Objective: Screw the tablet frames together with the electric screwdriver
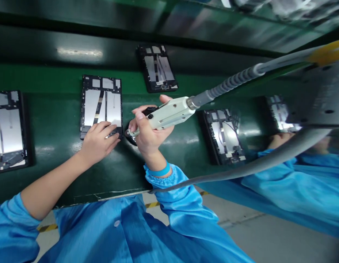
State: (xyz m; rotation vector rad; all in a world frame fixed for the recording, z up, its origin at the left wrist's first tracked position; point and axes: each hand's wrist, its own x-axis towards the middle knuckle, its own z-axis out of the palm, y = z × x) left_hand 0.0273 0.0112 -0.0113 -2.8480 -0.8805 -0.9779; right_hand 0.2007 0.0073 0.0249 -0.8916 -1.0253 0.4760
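An opened tablet [88, 104] lies flat on the dark green bench, its silvery inside and dark ribbon cables facing up. My left hand [99, 140] rests over its lower edge, fingers stretched out and slightly apart, touching the lower part of the tablet. Just right of it, my right hand [149, 133] is closed around a pale handheld tool [172, 114] with a ribbed cable at its rear. The tool's shiny metal front end points down left, beside the tablet's lower right corner. Whether it touches the tablet, I cannot tell.
More opened tablets lie at the far left [9, 128], behind [158, 69] and to the right [224, 135]. A thick grey hose [240, 166] crosses on the right below a dark block [320, 95]. A co-worker's blue sleeve [290, 182] and hand [280, 139] are at the right.
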